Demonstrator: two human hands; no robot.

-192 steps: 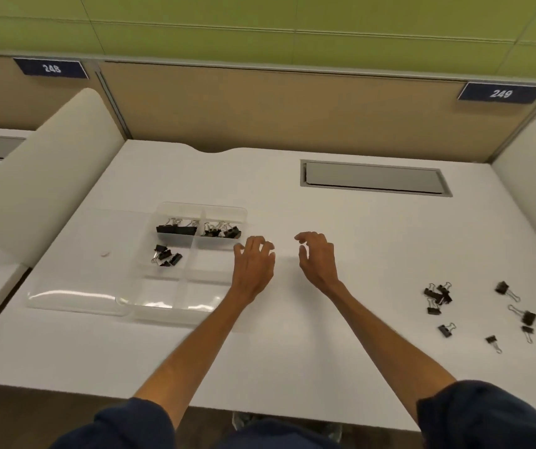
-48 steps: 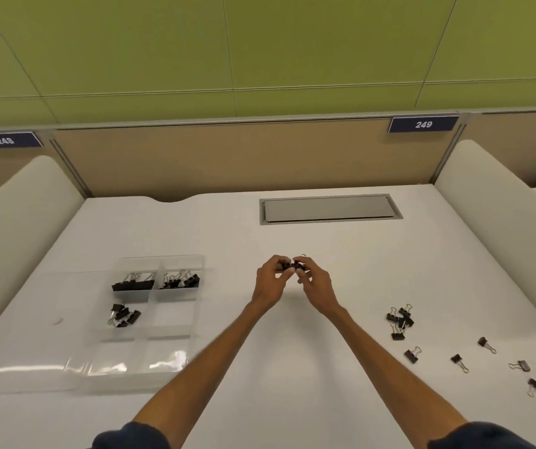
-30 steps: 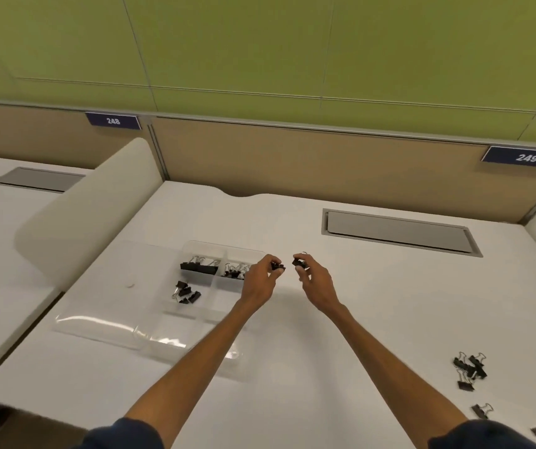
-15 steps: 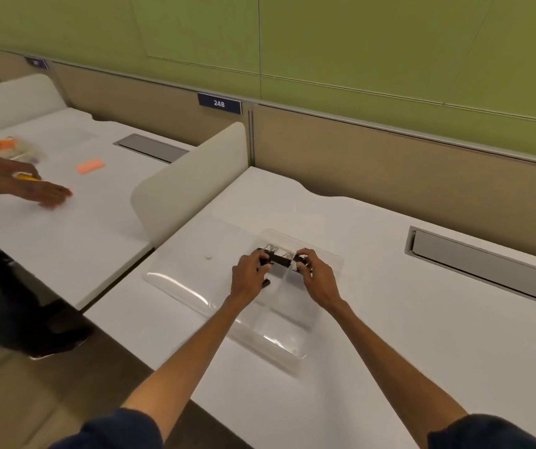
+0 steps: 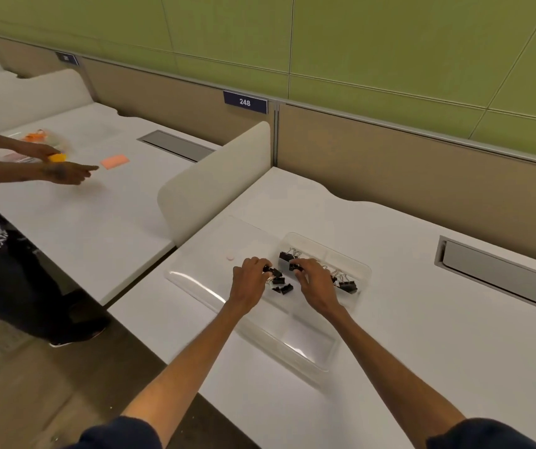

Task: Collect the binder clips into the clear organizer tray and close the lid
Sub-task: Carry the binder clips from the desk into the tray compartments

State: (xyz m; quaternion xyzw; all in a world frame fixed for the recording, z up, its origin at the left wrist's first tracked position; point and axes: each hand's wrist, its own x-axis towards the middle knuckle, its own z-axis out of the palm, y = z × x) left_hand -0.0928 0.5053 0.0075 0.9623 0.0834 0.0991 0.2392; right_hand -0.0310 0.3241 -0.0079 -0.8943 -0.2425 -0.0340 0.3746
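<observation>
A white divider (image 5: 218,176) stands left of the clear organizer tray (image 5: 362,270).

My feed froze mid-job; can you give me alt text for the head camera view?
Over a clear plastic organizer tray on a white desk, the left hand pinches a small black binder clip and the right hand pinches a second black binder clip. More black clips lie in its compartments; its clear lid lies open to the left.
</observation>
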